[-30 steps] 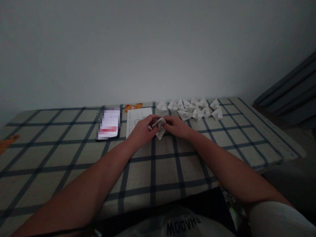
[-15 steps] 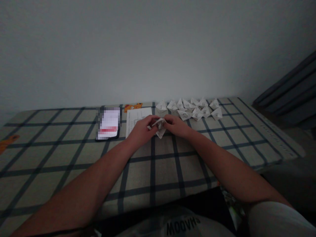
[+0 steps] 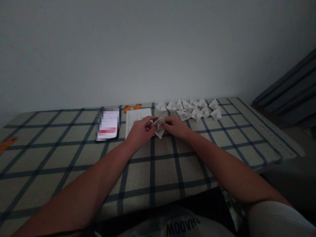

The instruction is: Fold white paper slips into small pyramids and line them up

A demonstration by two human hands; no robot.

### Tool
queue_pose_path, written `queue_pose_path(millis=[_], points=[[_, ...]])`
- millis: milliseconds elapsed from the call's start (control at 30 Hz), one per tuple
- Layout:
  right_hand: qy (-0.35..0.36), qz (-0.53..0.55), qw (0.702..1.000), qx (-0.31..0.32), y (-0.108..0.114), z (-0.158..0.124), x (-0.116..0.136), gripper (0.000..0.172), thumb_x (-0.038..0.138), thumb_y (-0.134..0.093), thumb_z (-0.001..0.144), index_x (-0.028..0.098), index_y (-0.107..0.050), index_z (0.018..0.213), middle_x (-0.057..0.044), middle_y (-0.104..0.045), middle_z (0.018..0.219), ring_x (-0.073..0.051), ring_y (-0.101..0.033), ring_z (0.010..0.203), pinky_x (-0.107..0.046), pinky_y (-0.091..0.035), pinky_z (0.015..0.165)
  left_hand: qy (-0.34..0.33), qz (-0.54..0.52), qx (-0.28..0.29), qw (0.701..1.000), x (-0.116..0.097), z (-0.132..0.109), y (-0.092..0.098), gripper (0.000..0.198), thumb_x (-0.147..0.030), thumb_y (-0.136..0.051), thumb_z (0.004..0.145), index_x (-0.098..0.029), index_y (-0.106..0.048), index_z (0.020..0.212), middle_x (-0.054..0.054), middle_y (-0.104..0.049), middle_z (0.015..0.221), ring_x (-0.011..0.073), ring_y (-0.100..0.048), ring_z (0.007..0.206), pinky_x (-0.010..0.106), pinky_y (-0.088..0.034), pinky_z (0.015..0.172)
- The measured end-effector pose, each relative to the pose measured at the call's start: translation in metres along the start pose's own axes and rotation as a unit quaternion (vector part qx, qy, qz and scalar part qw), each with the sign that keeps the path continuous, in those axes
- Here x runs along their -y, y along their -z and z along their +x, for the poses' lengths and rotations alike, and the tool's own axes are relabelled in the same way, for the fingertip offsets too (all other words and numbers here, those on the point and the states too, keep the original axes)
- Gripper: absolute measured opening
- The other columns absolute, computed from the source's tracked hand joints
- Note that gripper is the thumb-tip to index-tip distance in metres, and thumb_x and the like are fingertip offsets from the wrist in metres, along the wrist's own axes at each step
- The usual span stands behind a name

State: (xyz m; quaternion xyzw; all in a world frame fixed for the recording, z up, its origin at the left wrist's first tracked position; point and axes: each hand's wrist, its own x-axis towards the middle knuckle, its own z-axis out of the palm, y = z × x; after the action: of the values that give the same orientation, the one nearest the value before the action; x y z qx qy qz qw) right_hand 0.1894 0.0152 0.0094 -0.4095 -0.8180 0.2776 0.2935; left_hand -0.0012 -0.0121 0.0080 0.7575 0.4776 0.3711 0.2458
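Observation:
A small partly folded piece of white paper (image 3: pixel 159 126) is held over the checked cloth between both hands. My left hand (image 3: pixel 139 131) pinches its left side with closed fingers. Its right side is gripped by my right hand (image 3: pixel 177 126), fingers curled. A flat white printed sheet (image 3: pixel 136 118) lies just behind my left hand. Several finished folded paper shapes (image 3: pixel 191 108) sit in a cluster behind my right hand, near the wall.
A phone with a lit screen (image 3: pixel 108 124) lies left of the printed sheet. The checked tablecloth (image 3: pixel 74 151) covers the surface up to a plain wall. An orange cartoon patch (image 3: pixel 133 106) shows at the back. Dark fabric (image 3: pixel 291 95) hangs at the right.
Both hands stay at the same spot and keep working the small paper, which has turned slightly between the fingers. Nothing else has moved.

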Motion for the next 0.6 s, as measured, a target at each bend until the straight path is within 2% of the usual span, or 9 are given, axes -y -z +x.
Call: queue_pose_path(millis=[200, 400, 467, 533, 600], points=[[-0.005, -0.025, 1.0, -0.007, -0.0001, 0.0012, 0.0028, 0.019, 0.021, -0.045, 0.081, 0.014, -0.058, 0.068, 0.003, -0.05, 0.059, -0.009, -0.045, 0.058, -0.024, -0.027, 0.055, 0.002, 0.023, -0.033, 0.999, -0.0054, -0.001, 0.0003, 0.039, -0.023, -0.054, 0.08, -0.021, -0.058, 0.118, -0.004, -0.061, 0.06, 0.0092, -0.052, 0.047, 0.02, -0.038, 0.049], [0.017, -0.017, 1.0, -0.013, -0.0044, 0.0017, -0.0024, 0.016, 0.02, -0.047, 0.081, 0.015, -0.054, 0.067, 0.002, -0.05, 0.062, -0.01, -0.045, 0.061, -0.024, -0.032, 0.058, -0.004, 0.043, -0.034, 0.998, -0.0055, -0.002, 0.0013, 0.037, -0.022, -0.054, 0.079, -0.022, -0.06, 0.116, -0.005, -0.058, 0.058, 0.0096, -0.05, 0.048, 0.021, -0.036, 0.05], [0.021, 0.015, 0.998, -0.048, -0.0059, 0.0003, -0.0032, 0.009, 0.023, -0.05, 0.083, 0.016, -0.056, 0.083, 0.002, -0.055, 0.071, -0.01, -0.047, 0.064, -0.023, -0.035, 0.06, -0.001, 0.057, -0.044, 0.997, -0.0047, -0.0018, 0.0024, 0.037, -0.021, -0.054, 0.078, -0.022, -0.06, 0.115, -0.006, -0.054, 0.055, 0.0094, -0.048, 0.047, 0.021, -0.034, 0.049], [0.028, 0.029, 0.994, -0.105, -0.006, -0.0017, -0.0018, 0.017, 0.031, -0.055, 0.083, 0.017, -0.054, 0.092, 0.001, -0.055, 0.075, -0.01, -0.047, 0.064, -0.023, -0.036, 0.06, 0.007, 0.07, -0.053, 0.996, -0.0037, -0.0013, 0.0033, 0.038, -0.021, -0.053, 0.078, -0.022, -0.06, 0.116, -0.006, -0.051, 0.053, 0.0095, -0.047, 0.046, 0.021, -0.033, 0.048], [0.06, 0.009, 0.99, -0.13, -0.0047, -0.0038, 0.0011, 0.021, 0.036, -0.057, 0.084, 0.017, -0.056, 0.093, 0.001, -0.051, 0.073, -0.01, -0.045, 0.063, -0.024, -0.036, 0.06, 0.015, 0.076, -0.05, 0.996, -0.0025, -0.0006, 0.0036, 0.039, -0.021, -0.052, 0.079, -0.022, -0.059, 0.117, -0.007, -0.049, 0.052, 0.0099, -0.047, 0.045, 0.022, -0.033, 0.048]])
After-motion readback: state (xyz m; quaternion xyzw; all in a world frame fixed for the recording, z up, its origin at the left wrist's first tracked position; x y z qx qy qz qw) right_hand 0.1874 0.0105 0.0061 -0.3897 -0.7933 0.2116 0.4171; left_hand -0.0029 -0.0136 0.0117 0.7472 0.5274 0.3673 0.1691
